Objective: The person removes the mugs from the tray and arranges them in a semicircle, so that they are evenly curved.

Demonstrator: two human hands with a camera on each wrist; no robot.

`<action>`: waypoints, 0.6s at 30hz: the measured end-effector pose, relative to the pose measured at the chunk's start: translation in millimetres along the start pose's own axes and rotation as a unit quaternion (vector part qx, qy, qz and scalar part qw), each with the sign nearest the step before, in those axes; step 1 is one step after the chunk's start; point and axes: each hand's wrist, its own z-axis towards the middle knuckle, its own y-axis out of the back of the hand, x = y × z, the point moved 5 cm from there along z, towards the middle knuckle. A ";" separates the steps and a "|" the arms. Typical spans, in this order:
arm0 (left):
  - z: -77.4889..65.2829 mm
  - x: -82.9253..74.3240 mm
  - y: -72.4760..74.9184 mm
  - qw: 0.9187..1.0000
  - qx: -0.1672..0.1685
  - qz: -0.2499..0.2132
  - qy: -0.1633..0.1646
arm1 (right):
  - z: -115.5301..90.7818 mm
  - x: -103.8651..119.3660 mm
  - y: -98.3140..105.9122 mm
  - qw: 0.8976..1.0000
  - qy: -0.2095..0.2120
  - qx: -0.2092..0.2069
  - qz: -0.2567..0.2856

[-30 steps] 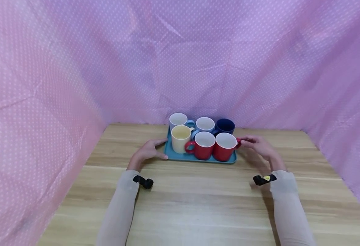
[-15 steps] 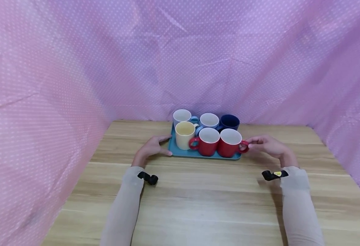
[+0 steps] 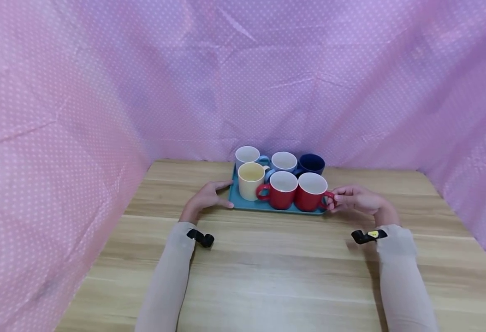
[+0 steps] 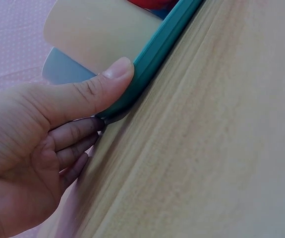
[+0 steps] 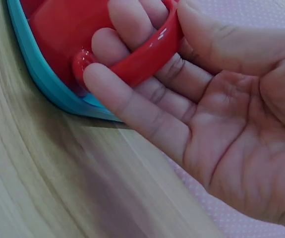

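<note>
My right hand (image 3: 360, 201) holds the handle of the right-hand red mug (image 3: 308, 199), several fingers passing through the loop and the thumb on top of it. The mug stands upright at the front right of a teal tray (image 3: 235, 199). At the tray's left end my left hand (image 3: 204, 195) grips the edge. In the left wrist view its thumb lies against the tray's rim (image 4: 154, 47), with other fingers at the corner below; the index finger is hidden. Beside the held mug stand another red mug (image 3: 281, 199) and a cream mug (image 3: 249, 186).
Behind these on the tray are two pale blue mugs (image 3: 243, 161) (image 3: 283, 165) and a dark blue mug (image 3: 311, 167). The tray rests on a wood-grain table (image 3: 268, 267), near its back edge. A pink dotted cloth (image 3: 276, 83) hangs behind and at the sides.
The right hand's fingers have gone from touching the red mug's handle to passing through it. That handle has swung towards the front right. The left hand keeps its place on the tray.
</note>
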 end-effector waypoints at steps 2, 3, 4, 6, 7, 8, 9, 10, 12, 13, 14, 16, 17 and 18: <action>0.2 -0.3 0.6 1.000 0.003 -0.003 0.002 | 1.0 1.8 -0.9 1.000 -0.003 0.006 0.003; 0.4 -0.5 0.6 1.000 0.005 -0.006 0.004 | 1.2 3.0 -1.3 1.000 0.002 0.013 0.004; 0.0 -0.6 0.7 1.000 0.007 -0.010 0.005 | 1.7 3.8 -2.2 1.000 0.006 0.020 0.008; 0.0 -2.0 1.0 1.000 0.008 -0.015 0.006 | 2.1 6.3 -3.4 0.999 0.019 0.033 0.017; 0.1 -3.1 1.5 1.000 0.009 -0.015 0.006 | 2.4 7.5 -3.8 0.999 0.025 0.040 0.022; 0.1 -4.0 2.2 1.000 0.010 -0.016 0.007 | 2.7 8.8 -3.9 0.998 0.029 0.041 0.023; 0.4 -4.8 3.3 1.000 0.010 -0.014 0.008 | 3.3 10.2 -3.6 0.999 0.030 0.038 0.020; 0.5 -5.4 4.4 1.000 0.010 -0.015 0.011 | 4.1 10.9 -3.0 0.999 0.028 0.033 0.017; -0.2 -6.5 6.4 1.000 0.013 -0.015 0.013 | 6.2 11.1 -1.5 0.999 0.025 0.031 0.017; -1.1 -7.2 6.5 1.000 0.016 -0.015 0.014 | 6.8 10.7 -1.2 0.999 0.022 0.030 0.014; -2.1 -7.8 5.9 1.000 0.020 -0.012 0.013 | 7.1 10.2 -1.0 0.999 0.020 0.029 0.012; -3.8 -9.2 3.0 0.999 0.031 -0.004 0.007 | 7.0 9.1 -1.5 0.999 0.024 0.040 0.015; -4.6 -10.1 1.1 0.999 0.036 0.005 0.000 | 6.7 8.5 -2.1 0.999 0.024 0.043 0.019; -5.4 -10.8 -0.7 0.999 0.039 0.012 -0.005 | 6.1 8.2 -2.8 0.999 0.024 0.044 0.017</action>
